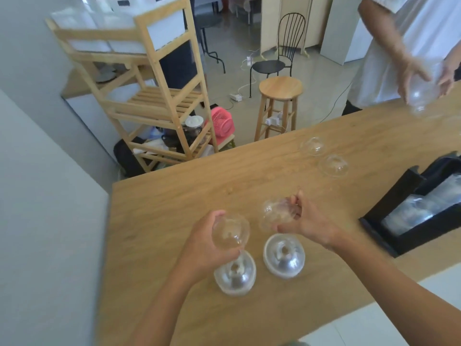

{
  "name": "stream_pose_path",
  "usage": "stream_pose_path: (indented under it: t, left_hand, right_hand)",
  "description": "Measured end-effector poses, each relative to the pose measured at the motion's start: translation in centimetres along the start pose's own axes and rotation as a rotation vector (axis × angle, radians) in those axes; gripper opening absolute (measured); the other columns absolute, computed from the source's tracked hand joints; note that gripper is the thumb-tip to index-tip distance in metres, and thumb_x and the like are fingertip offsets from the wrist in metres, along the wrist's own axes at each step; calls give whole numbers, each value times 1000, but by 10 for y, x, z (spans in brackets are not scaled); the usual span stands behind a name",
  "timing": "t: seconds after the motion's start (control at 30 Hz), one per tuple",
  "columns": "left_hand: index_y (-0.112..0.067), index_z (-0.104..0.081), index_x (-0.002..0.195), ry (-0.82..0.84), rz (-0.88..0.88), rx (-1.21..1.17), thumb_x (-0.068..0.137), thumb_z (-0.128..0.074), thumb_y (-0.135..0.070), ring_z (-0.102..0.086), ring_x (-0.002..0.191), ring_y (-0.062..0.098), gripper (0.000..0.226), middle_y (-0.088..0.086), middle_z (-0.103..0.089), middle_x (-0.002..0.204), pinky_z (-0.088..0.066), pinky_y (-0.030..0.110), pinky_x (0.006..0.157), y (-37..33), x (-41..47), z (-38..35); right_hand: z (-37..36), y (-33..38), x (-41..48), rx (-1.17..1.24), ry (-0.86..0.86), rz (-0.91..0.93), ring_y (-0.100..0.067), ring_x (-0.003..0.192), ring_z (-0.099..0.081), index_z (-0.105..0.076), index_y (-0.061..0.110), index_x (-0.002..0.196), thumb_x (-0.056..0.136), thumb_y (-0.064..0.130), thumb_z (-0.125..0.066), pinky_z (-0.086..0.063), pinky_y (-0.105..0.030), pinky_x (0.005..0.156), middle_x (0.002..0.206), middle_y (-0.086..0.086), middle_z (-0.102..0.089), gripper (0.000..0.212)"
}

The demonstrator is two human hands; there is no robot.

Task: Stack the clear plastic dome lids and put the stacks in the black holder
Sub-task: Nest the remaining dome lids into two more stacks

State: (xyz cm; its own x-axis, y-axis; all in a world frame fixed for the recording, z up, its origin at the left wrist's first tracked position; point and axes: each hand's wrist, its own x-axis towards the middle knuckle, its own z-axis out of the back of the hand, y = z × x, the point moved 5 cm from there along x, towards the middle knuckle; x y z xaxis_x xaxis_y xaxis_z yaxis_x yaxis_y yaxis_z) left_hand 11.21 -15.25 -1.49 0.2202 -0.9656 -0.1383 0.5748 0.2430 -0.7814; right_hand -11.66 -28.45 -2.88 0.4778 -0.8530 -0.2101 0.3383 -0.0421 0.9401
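Both curled: left hand [204, 245] grips lid [230, 232], right hand [311, 221] another lid [277, 213].

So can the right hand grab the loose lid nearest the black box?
Probably not yet: the right hand grips another lid. Otherwise the way to the loose lid looks free.

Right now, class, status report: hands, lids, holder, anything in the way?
Left hand gripping dome lid, right hand gripping second lid. Two stacks on table beneath; loose lids beyond. Black holder right, path clear.
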Motion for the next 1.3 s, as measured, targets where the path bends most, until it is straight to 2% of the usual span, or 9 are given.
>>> stream_pose_path:
  t: [0.17, 0.3, 0.4, 0.53, 0.67, 0.83, 0.93, 1.1, 1.3]
  left_hand:
    - [-37, -36, 142, -100, -97, 142, 59, -73, -56, -36, 126, 4, 92, -19, -39, 134, -31, 23, 102, 9, -48, -25]
    - [-23, -35, 146, -173, -85, 214, 63, -76, -46, -35, 131, 14, 96, -7, -40, 142, -29, 29, 108, 16, -55, -40]
    - [-24, -28, 150, -165, -48, 238, 65, -76, -48, -30, 133, 11, 100, -9, -36, 144, -27, 26, 108, 23, -55, -50]
    - [-21, -30, 150, -174, 14, 245, 66, -75, -49, -26, 131, 6, 100, -8, -35, 145, -20, 17, 104, 26, -59, -61]
    - [-19, -31, 151, -182, 88, 192, 68, -82, -41, -25, 137, 6, 100, -6, -30, 151, -19, 17, 109, 32, -61, -67]
    - [-26, -31, 152, -197, 159, 113, 65, -85, -38, -28, 137, 2, 103, -12, -29, 154, -22, 17, 107, 33, -63, -72]
    - [-26, -32, 151, -214, 153, 102, 66, -86, -35, -28, 137, 3, 102, -10, -30, 154, -22, 18, 108, 31, -64, -74]
    - [-25, -28, 153, -188, 135, 134, 69, -86, -32, -25, 142, 9, 103, -7, -27, 157, -21, 22, 112, 32, -64, -77]
    - [-24, -24, 154, -113, 143, 140, 69, -87, -36, -28, 142, 10, 107, -5, -27, 159, -25, 24, 113, 32, -60, -74]
  right_hand:
    - [-7, -16, -40, -105, -11, 56, 11, 117, -52, -35, 20, 87, 42, 47, -95, -45, -12, 92, 125, 12, -55, 80]
    - [-11, -36, -58, -173, -23, 102, 5, 123, -49, -36, 25, 92, 49, 44, -94, -43, -20, 97, 127, 17, -52, 75]
    - [-12, -47, -62, -169, 3, 135, 2, 125, -47, -37, 32, 113, 55, 42, -93, -40, -24, 102, 131, 14, -48, 81]
    - [-12, -58, -62, -249, 68, 165, 11, 129, -39, -27, 32, 140, 60, 48, -88, -32, -8, 101, 139, 21, -40, 102]
    - [-17, -73, -60, -391, 83, 217, -5, 130, -41, -30, 29, 145, 67, 40, -88, -32, -16, 97, 142, 20, -34, 97]
    - [-12, -84, -58, -380, 112, 147, -8, 118, -51, -27, 46, 131, 53, 57, -87, -42, -26, 92, 133, 16, -47, 99]
    - [-10, -83, -54, -366, 121, 155, -8, 119, -50, -30, 42, 133, 44, 60, -88, -42, -26, 92, 132, 15, -47, 108]
    - [-13, -78, -48, -439, 150, 270, -12, 127, -45, -39, 20, 144, 53, 43, -96, -38, -26, 102, 140, 14, -37, 110]
    - [-13, -77, -48, -474, 161, 258, -12, 124, -48, -36, 22, 144, 55, 45, -95, -43, -27, 97, 141, 11, -36, 109]
